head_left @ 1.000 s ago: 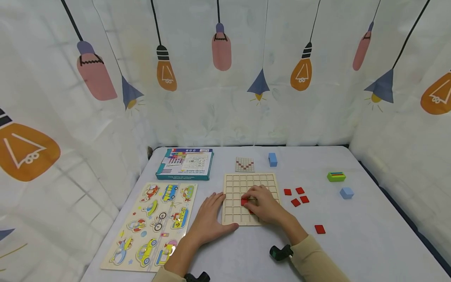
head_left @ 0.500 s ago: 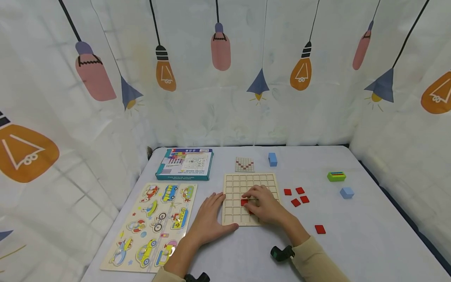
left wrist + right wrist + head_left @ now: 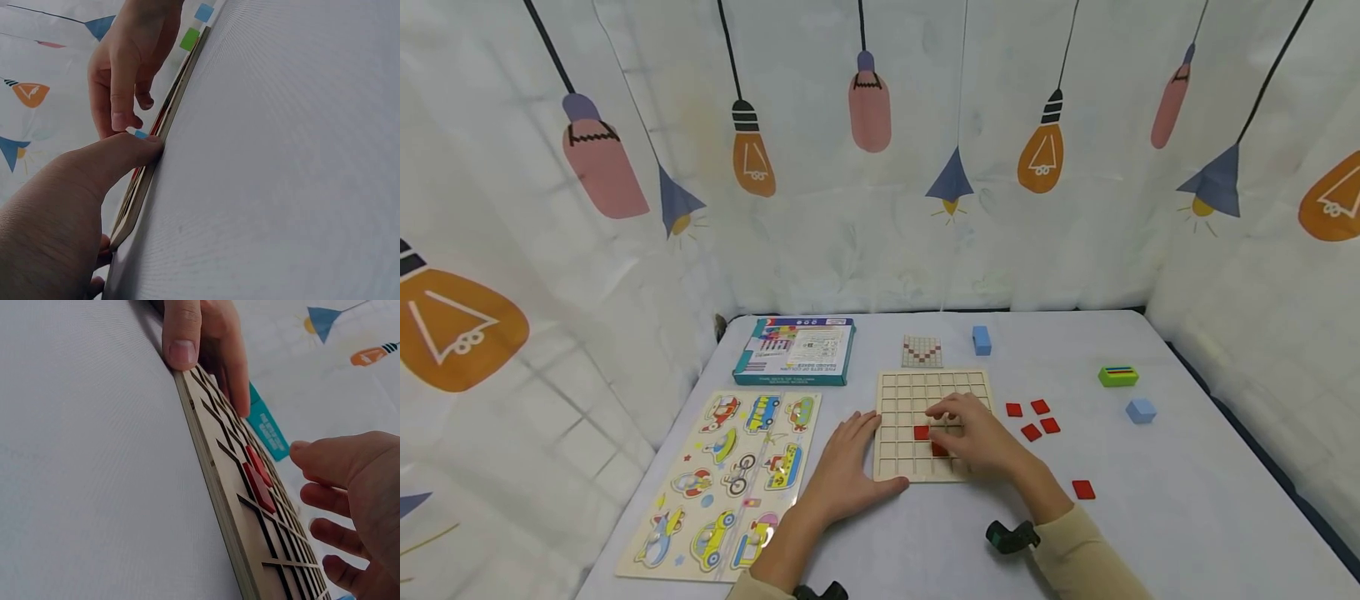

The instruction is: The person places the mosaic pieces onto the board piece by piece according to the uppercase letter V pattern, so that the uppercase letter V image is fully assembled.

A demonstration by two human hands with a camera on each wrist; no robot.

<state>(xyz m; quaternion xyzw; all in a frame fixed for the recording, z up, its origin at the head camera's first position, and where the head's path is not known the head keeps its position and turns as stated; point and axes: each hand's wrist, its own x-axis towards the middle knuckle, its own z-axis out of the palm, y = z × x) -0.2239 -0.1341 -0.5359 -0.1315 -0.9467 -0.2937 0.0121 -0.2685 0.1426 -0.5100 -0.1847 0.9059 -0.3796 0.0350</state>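
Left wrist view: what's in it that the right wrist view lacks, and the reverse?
Only left wrist: a bright green rectangular block.

Only right wrist: a flat teal rectangular box with pale lettering, and two red square tiles clearly separate; left wrist gives mere red slivers.

Both: the pale wooden square grid board, the left hand touching its edge, the right hand, and the white lamp-print backdrop.

R hand bare; R arm in plain beige fabric sleeve, cuff next to blk rounded wrist cam w/ dk greenish sheen at one end. L hand bare too; matching beige L sleeve & blk L cam, both partly cut off by frame edge.
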